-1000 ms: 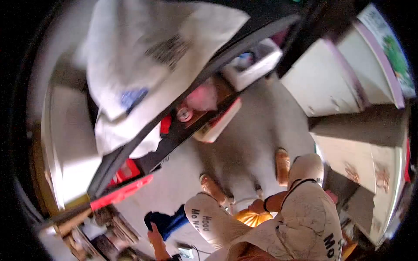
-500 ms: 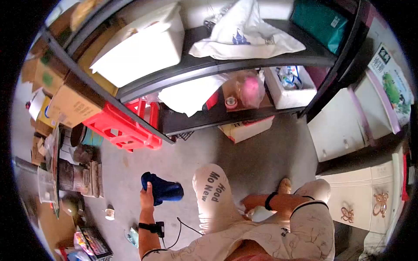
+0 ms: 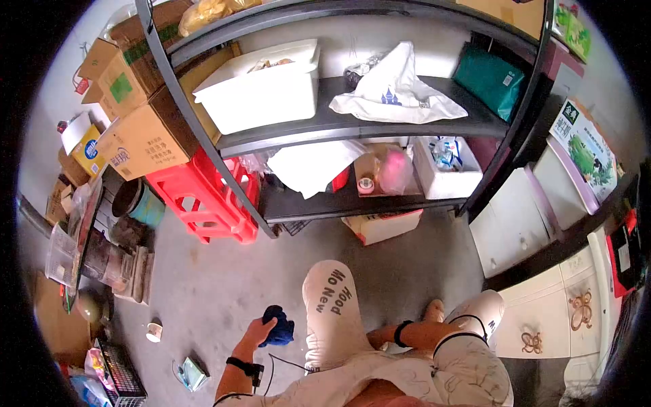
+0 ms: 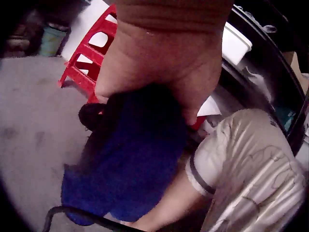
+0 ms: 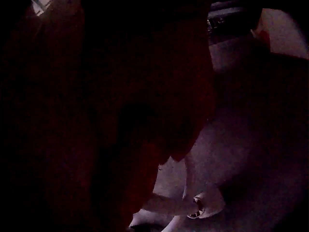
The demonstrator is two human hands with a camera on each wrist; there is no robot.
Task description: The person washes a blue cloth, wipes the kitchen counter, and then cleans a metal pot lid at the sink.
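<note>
My left hand (image 3: 259, 332) grips a bunched dark blue cloth (image 3: 279, 328) over the floor, left of my raised knee. In the left wrist view the cloth (image 4: 130, 154) hangs down from the fingers, its lower edge in loose folds. The right hand (image 3: 381, 336) is low between my thighs, partly hidden behind the trouser leg. The right wrist view is very dark; the hand is a shadow there, with a pale curved object (image 5: 208, 205) near the floor beyond it. I cannot tell whether the right fingers hold anything.
Ahead stands a black shelf rack (image 3: 352, 210) with a white bin (image 3: 261, 98), a white cloth bag (image 3: 390, 95) and a white box (image 3: 451, 173). Red plastic stools (image 3: 203, 203) and cartons (image 3: 146, 139) are at left, white drawers (image 3: 536, 308) at right. A paper cup (image 3: 154, 332) lies on the floor.
The view has swung up and steadied on the rack. My left hand has come closer to my knee, and the blue cloth is more bunched. The right hand stays low between the legs.
</note>
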